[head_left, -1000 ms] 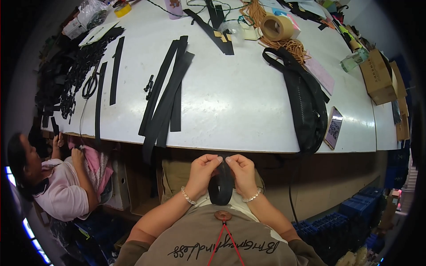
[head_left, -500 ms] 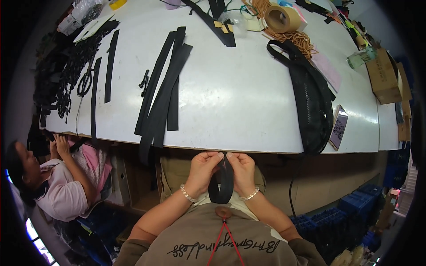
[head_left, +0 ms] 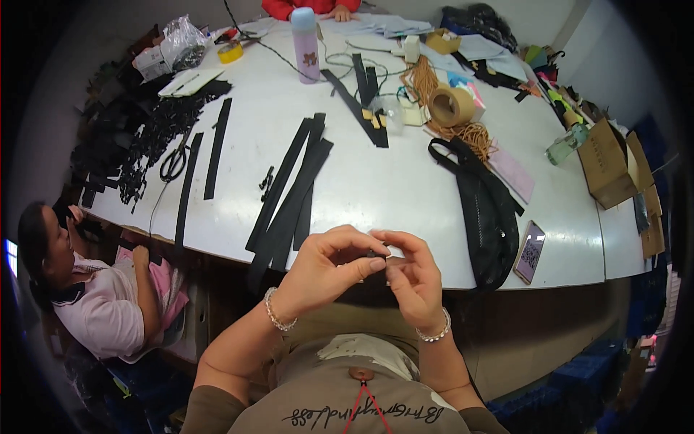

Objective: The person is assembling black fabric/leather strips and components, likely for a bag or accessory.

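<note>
Compared with a second ago, both hands have risen from the lap to the near rim of the white counter point(head_left: 405, 195), and the wide black strap loop that hung between them is no longer in sight. Now the left hand point(head_left: 329, 267) and the right hand point(head_left: 413, 278) meet fingertip to fingertip, each pinching a small dark piece point(head_left: 377, 254) just in front of the counter edge; it is too small to tell whether it is a buckle or a strap end. The work seems to have moved from handling the loop to a finer fitting step.

On the counter, flat black straps point(head_left: 289, 192) lie in a fan just beyond the left hand, and a black mesh bag point(head_left: 486, 213) lies beyond the right one, with a phone point(head_left: 530, 252) beside it.

As for packages: an open brown cardboard box point(head_left: 611, 163) stands at the far right edge, a roll of brown tape point(head_left: 450, 107) sits near the middle, a yellow tape roll point(head_left: 230, 52) and a clear plastic bag point(head_left: 181, 36) lie at the far left, and a lilac bottle point(head_left: 306, 45) stands upright at the far side.
</note>
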A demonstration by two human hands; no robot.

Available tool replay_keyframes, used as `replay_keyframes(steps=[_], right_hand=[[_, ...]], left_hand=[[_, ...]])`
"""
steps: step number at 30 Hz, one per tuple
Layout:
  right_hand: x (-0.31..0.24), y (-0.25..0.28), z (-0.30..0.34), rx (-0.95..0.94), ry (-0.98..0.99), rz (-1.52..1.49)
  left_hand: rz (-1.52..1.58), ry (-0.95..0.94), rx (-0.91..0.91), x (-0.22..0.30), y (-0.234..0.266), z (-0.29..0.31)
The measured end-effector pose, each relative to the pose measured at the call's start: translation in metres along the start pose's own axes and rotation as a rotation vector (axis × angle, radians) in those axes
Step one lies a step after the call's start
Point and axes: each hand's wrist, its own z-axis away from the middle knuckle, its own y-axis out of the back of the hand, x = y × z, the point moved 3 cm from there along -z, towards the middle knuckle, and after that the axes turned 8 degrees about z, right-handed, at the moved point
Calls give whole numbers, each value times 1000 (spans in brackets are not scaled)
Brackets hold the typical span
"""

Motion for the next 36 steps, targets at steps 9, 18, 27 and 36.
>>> replay_keyframes(steps=[9, 18, 27, 36], right_hand=[[33, 9, -28, 6, 87, -47], [33, 12, -28, -18, 110, -120], [37, 6, -22, 94, 17, -181], [40, -6, -25, -40, 86, -314]], left_hand=[[-109, 88, -64, 20, 13, -31], [-137, 271, -164, 29, 18, -49], [-179, 234, -170, 25, 16, -50], [13, 289, -148, 11, 17, -40]])
